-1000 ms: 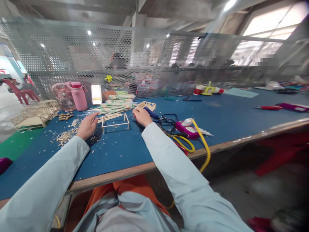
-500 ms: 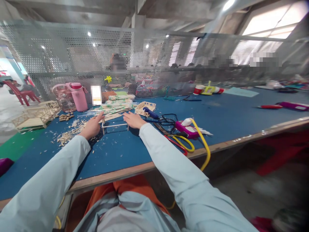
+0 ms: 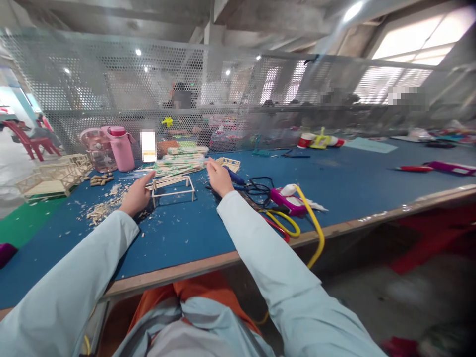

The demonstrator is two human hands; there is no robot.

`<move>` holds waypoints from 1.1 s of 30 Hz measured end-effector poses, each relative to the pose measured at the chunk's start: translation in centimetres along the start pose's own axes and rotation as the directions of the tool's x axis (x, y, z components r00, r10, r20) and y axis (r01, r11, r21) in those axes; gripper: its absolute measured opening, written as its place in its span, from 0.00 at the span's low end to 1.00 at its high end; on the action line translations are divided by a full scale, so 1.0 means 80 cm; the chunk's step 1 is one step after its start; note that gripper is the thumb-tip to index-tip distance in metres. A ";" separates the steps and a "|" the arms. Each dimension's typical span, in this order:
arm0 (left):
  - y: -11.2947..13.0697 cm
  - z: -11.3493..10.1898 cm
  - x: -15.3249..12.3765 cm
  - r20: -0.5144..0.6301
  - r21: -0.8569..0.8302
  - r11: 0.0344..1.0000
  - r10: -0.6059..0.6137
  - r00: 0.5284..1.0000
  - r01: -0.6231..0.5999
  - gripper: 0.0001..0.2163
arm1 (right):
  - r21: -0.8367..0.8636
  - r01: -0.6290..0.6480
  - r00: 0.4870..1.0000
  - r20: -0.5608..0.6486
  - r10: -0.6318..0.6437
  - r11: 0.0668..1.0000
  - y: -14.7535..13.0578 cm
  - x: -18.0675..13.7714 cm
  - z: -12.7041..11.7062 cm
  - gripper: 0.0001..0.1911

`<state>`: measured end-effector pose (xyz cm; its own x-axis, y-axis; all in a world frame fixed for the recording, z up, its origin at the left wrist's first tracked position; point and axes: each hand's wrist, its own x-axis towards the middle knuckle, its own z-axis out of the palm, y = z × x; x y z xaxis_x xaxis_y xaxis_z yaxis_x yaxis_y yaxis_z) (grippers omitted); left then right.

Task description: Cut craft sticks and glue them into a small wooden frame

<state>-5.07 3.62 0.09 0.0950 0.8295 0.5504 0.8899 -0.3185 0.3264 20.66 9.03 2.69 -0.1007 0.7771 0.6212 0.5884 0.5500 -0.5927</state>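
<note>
A small rectangular frame of thin wooden sticks (image 3: 173, 193) stands on short legs on the blue table. My left hand (image 3: 137, 195) is at its left end, index finger stretched out; whether it touches the frame I cannot tell. To the right of the frame, apart from it, my right hand (image 3: 220, 177) is raised with fingers extended and nothing visible in them. Just behind that hand are a small wooden stick tray (image 3: 231, 163), partly hidden, and a blue glue gun (image 3: 236, 177). Bundles of wooden sticks (image 3: 182, 162) lie behind the frame.
Wood scraps (image 3: 102, 210) and peanuts (image 3: 101, 179) lie at left, near finished stick models (image 3: 52, 181) and a pink bottle (image 3: 122, 151). A purple power strip (image 3: 288, 201) with a yellow cable (image 3: 316, 233) sits at right. A perforated metal screen (image 3: 122, 84) borders the back.
My right hand has left the frame's right end and moved right and slightly up, uncovering the frame. My left hand has barely shifted, staying by the left end.
</note>
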 end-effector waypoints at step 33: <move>0.039 0.001 -0.010 0.189 -0.404 0.888 -0.153 0.970 0.219 0.33 | -0.189 -0.277 0.905 0.279 0.322 0.942 -0.001 -0.003 0.011 0.17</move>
<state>-2.28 1.99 0.58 0.0401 0.9402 0.3382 0.6311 -0.2862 0.7210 19.96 9.09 2.14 -0.1257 0.9655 0.2278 0.7338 0.2451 -0.6336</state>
